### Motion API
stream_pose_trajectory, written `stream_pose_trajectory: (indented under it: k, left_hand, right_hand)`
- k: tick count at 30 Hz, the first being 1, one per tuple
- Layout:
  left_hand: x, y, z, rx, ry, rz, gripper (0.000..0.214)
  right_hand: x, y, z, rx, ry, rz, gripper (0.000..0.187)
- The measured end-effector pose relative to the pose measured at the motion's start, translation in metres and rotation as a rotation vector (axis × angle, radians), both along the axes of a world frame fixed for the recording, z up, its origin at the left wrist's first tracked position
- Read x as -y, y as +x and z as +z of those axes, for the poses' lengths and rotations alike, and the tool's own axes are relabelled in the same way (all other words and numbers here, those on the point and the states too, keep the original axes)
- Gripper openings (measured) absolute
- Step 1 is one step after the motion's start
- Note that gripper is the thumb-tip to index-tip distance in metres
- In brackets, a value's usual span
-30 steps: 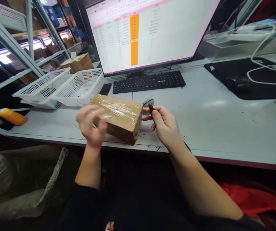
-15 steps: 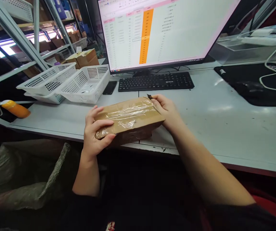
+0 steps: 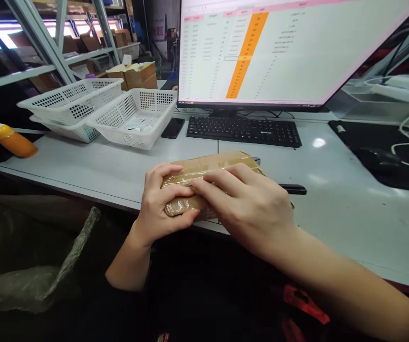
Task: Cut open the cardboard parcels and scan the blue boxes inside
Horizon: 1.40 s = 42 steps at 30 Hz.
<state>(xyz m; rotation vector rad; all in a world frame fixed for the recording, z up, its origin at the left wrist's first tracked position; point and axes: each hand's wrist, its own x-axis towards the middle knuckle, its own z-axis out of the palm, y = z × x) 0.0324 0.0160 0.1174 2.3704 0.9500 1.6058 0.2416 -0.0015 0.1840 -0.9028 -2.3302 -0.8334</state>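
Observation:
A brown cardboard box (image 3: pixel 214 163) wrapped in clear tape lies at the near edge of the grey table (image 3: pixel 93 164). My left hand (image 3: pixel 163 209) is closed around the box's left end, thumb underneath and fingers on top. My right hand (image 3: pixel 249 205) lies flat across the top of the box with its fingers stretched out towards the left hand and nothing held in them. A slim black tool (image 3: pixel 294 189) rests on the table just right of the box, apart from my hand.
A black keyboard (image 3: pixel 244 129) and a large monitor (image 3: pixel 290 47) stand behind the box. White perforated baskets (image 3: pixel 133 118) and a phone (image 3: pixel 173 128) sit at the back left, an orange object (image 3: pixel 10 140) far left. A black mat (image 3: pixel 385 147) with white cables lies right.
My right hand has let go of the black tool, which now lies on the table, and has moved onto the top of the box. The left hand keeps its grip on the box's end.

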Motion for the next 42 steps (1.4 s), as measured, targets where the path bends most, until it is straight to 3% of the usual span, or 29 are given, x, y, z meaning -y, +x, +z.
stream_pose_trajectory:
  k: [16, 26, 36, 42]
  left_hand:
    - [0.001, 0.0, -0.002, 0.004, 0.015, 0.016, 0.024]
    - [0.003, 0.0, -0.002, -0.024, 0.039, 0.054, 0.026]
    - [0.002, 0.0, -0.001, -0.012, 0.011, 0.045, 0.024]
    - [0.004, 0.0, -0.001, -0.02, 0.01, 0.052, 0.024]
  right_hand:
    - [0.001, -0.008, 0.017, 0.168, -0.032, -0.045, 0.022]
    - [-0.001, -0.002, 0.002, 0.063, 0.046, -0.003, 0.016]
    - [-0.004, -0.006, 0.014, 0.153, -0.024, -0.017, 0.02]
    - [-0.007, -0.002, 0.011, 0.147, 0.0, 0.013, 0.02]
